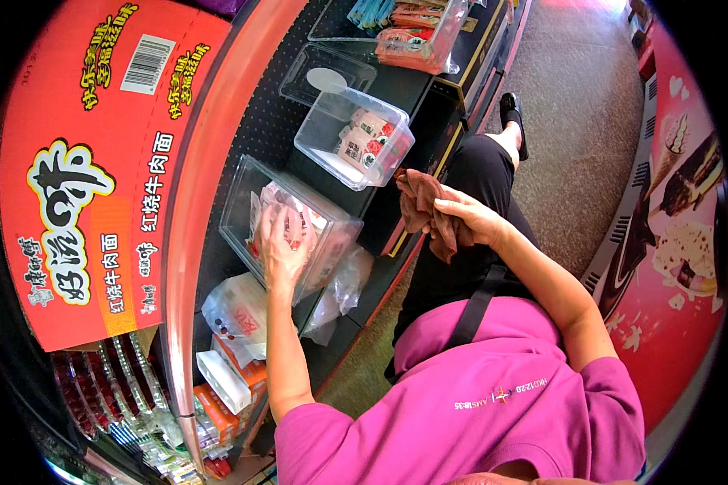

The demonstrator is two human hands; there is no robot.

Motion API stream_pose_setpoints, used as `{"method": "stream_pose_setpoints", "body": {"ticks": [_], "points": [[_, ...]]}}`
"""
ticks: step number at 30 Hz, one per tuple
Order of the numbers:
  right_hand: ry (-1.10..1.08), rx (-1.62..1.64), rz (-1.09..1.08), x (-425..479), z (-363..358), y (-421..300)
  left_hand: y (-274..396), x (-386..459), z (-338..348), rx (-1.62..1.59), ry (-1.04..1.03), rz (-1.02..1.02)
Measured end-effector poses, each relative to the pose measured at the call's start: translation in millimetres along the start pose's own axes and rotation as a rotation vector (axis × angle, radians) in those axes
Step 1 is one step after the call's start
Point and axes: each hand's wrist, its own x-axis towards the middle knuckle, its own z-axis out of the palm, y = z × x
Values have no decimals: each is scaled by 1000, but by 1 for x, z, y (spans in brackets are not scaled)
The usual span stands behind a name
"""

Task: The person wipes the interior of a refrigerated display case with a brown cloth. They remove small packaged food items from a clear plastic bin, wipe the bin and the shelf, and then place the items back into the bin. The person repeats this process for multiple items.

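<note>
My left hand (285, 233) reaches into a clear plastic bin (279, 173), its fingers over several small printed snack packets (272, 197) and gripping them. To the right, my right hand (470, 215) holds a crumpled brown cloth (424, 203) above my knee. A second clear bin (315, 136) sits just beyond, tilted in view, with a few pink-and-white packets (364, 139) at its bottom. Behind that bin, a clear lid (288, 79) lies on the black perforated shelf (267, 115).
A third clear bin (364, 36) at the top holds blue and red packets. Nearer me are a plastic bag (236, 312), clear wrapping (346, 282), a white box (224, 379) and orange boxes (215, 415). A red noodle carton (115, 200) stands left; a pink freezer cabinet (679, 242) borders the right.
</note>
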Motion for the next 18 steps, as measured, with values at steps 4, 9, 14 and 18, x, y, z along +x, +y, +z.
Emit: {"method": "stream_pose_setpoints", "body": {"ticks": [4, 9, 14, 18], "points": [[26, -3, -6, 2, 1, 0, 58, 20, -31, -347, 157, -31], [25, 9, 35, 5, 2, 2, 115, 79, 23, -1148, 11, -249], [-27, 14, 24, 2, -4, 3, 101, 193, 144, -1287, -331, -966], [-6, 11, -15, -2, -6, -2, 74, 221, 214, -1184, -425, -978]]}}
